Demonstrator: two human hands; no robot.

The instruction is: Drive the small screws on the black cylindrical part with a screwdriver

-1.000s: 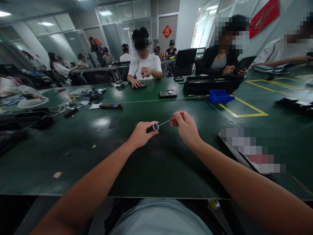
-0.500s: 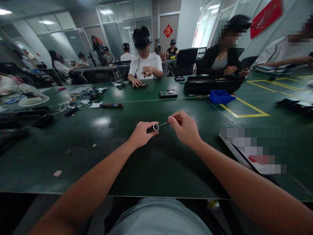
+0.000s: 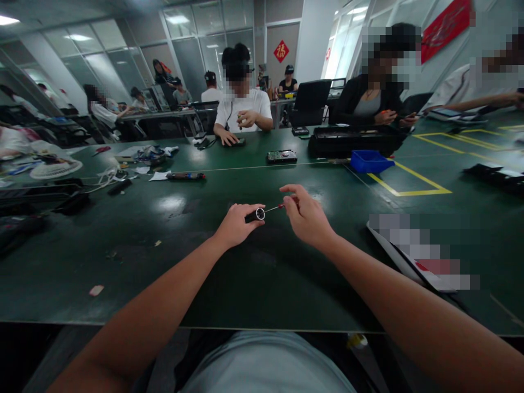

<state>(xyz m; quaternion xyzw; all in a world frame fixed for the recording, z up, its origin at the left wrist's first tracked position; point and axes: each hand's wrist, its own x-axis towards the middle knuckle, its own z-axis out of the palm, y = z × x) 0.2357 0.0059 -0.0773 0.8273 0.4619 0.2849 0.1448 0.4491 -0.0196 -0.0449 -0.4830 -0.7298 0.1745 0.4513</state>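
My left hand [image 3: 233,226] grips a black cylindrical device [image 3: 251,216] between thumb and fingers, just above the table. A bright ring rims the device's round end, which faces right and toward me. A thin screwdriver [image 3: 272,209] with a red collar reaches that end from the right, its shaft sloping slightly down to the left. My right hand [image 3: 308,218] has its thumb and bent fingers at the screwdriver's handle, while the index finger is lifted and stretched out to the left. Most of the handle is hidden by the hand.
The green table [image 3: 245,284] carries a circuit-board drive [image 3: 281,156], a blue bin [image 3: 371,162], a long black tray [image 3: 356,141] and a pen-like tool [image 3: 186,176]. A flat pale booklet-like item [image 3: 413,256] lies right of my arm. Co-workers sit opposite.
My right index finger has lifted off and straightened, and the hand has turned slightly on the screwdriver. The left hand and the black device stay almost in place.
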